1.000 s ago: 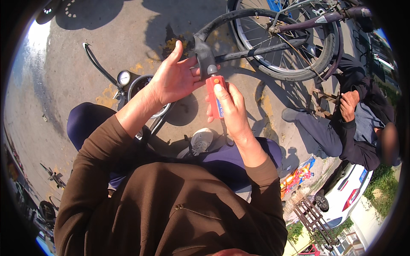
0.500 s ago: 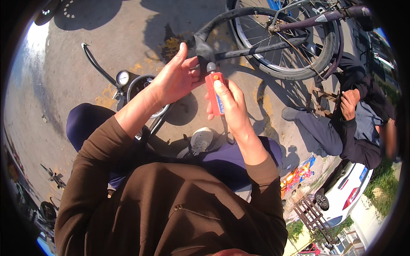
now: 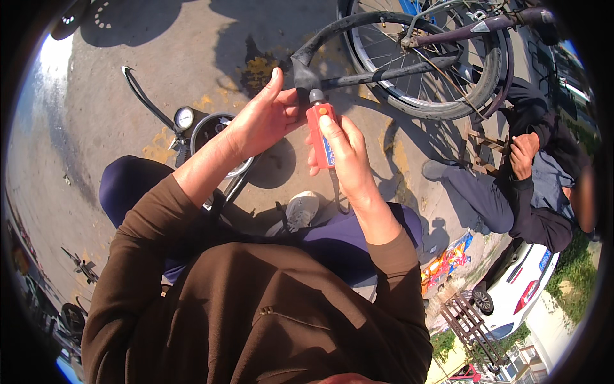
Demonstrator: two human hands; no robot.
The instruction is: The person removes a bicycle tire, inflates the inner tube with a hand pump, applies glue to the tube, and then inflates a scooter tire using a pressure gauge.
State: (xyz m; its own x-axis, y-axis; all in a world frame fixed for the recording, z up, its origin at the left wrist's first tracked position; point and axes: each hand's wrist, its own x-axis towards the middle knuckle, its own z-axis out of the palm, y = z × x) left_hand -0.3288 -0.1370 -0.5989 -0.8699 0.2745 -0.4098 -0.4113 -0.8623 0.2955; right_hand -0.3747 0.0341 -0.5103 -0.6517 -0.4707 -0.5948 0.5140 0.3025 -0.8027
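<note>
The red tool (image 3: 319, 123) is grasped in the right hand (image 3: 344, 148), its grey tip held up at the black tube (image 3: 306, 74), which is looped across the wheel (image 3: 441, 112). The left hand (image 3: 265, 125) is held beside the tube, thumb raised; its fingertips are partly hidden, so whether the tube is gripped cannot be told.

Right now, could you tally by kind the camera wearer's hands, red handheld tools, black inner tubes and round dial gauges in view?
Wearer's hands: 2, left hand and right hand
Red handheld tool: 1
Black inner tube: 1
Round dial gauge: 1
Total: 5
</note>
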